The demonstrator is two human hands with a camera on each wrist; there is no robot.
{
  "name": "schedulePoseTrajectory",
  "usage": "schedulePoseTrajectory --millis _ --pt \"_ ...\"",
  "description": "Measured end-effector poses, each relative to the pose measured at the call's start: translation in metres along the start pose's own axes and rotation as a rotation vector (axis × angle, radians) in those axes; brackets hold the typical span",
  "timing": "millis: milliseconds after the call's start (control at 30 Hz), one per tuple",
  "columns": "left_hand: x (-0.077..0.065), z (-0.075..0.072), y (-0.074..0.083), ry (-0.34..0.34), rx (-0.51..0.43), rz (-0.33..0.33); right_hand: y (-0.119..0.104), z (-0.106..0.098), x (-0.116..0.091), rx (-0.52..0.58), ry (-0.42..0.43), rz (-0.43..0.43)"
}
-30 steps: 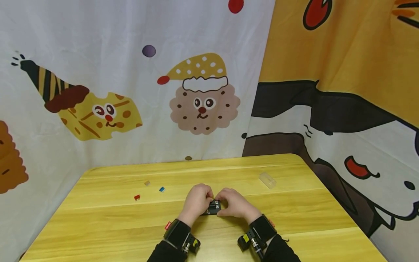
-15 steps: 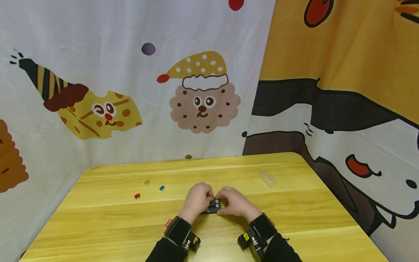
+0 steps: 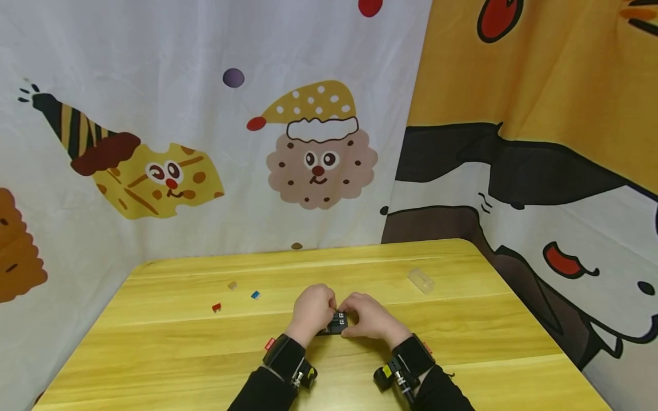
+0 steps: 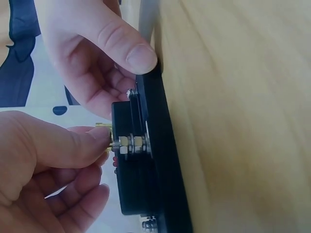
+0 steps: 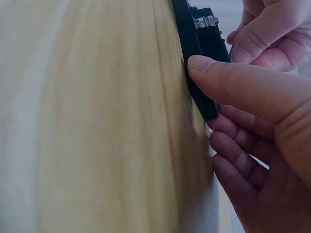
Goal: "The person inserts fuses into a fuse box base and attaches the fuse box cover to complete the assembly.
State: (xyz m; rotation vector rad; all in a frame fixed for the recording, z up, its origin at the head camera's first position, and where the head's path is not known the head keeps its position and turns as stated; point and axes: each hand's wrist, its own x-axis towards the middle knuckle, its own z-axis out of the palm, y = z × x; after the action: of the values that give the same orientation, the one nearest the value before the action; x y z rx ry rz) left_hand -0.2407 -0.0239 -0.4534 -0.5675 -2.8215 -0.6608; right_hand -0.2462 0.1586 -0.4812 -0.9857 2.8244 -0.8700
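Here, left fingers (image 4: 90, 145) pinch a golden piece (image 4: 102, 124) while right fingers (image 5: 218, 77) grip a black device (image 4: 164, 160) by its edge.

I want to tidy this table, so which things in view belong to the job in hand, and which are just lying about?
Belong to the job:
black device, its edge gripped by the right hand
gold part, pinched by the left hand

Apparently just lying about, untouched:
red piece
blue piece
tan piece
clear plastic piece
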Motion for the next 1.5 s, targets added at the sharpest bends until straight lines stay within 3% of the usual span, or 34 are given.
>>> schedulePoseTrajectory --millis 300,700,1500 --pt "0.0065 -0.0028 0.0038 -0.038 0.055 -0.028 0.0004 -0.0001 0.0010 -0.003 0.004 -0.008" --pt "0.0105 -0.0039 0.0005 -0.109 0.007 -0.089 0.0023 0.0017 -0.0002 -0.008 0.003 -0.006" --pt "0.0085 -0.0056 -0.0043 -0.069 0.022 -0.012 0.0003 0.0021 0.0001 -0.003 0.008 0.003"
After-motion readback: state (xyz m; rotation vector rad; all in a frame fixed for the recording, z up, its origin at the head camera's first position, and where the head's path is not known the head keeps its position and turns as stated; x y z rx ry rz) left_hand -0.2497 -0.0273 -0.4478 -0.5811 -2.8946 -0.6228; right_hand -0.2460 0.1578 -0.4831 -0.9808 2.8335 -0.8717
